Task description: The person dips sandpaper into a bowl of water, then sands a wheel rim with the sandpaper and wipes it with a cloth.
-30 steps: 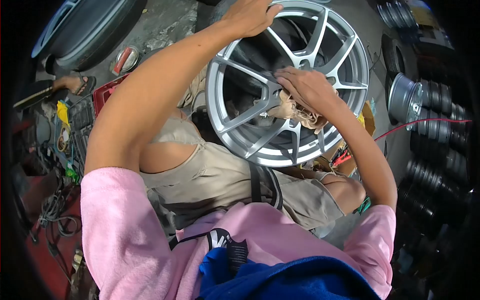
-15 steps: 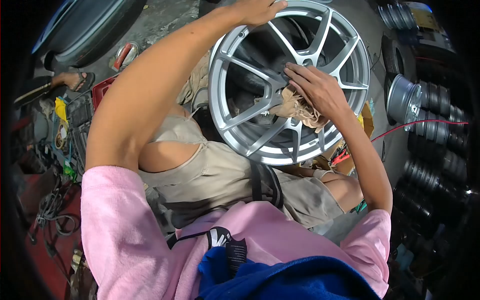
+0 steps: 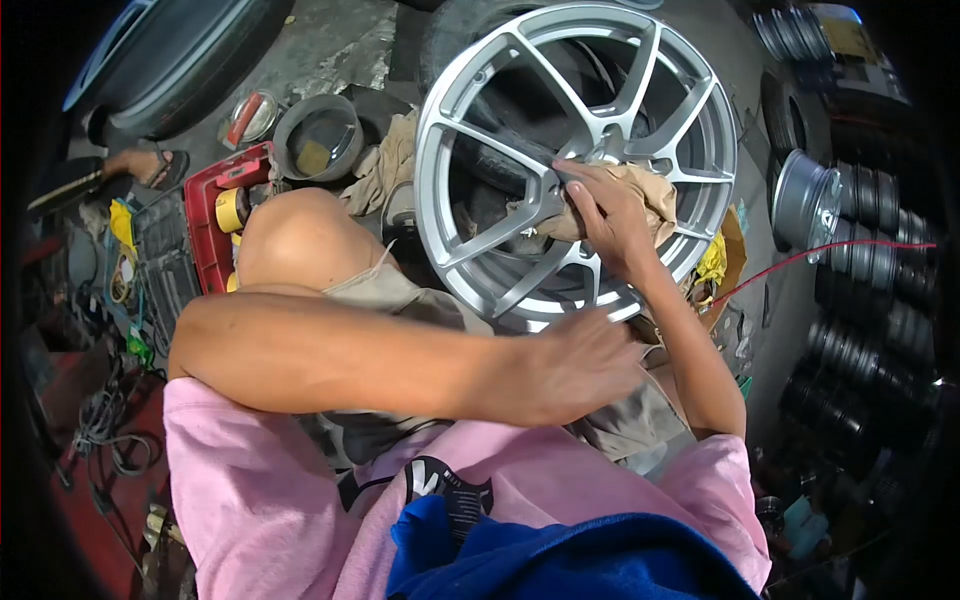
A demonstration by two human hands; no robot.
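A silver multi-spoke alloy wheel rim leans in front of my legs, its spoked face toward me. My right hand is at the hub, gripping a crumpled tan rag against the spokes. A small dark grey piece shows at its fingertips; I cannot make out what it is. My left hand is over my lap, close to the rim's lower edge. Motion smears its fingers, so their closure and any contact with the rim are unclear.
A black tire lies behind the rim. To the left are a red crate with yellow-labelled cans, a round basin and another person's sandalled foot. Stacked wheels line the right, with a red cable running across.
My left hand has come off the rim's top edge and swung down to its lower edge. My right hand has shifted slightly downward and turned, with the rag still in it.
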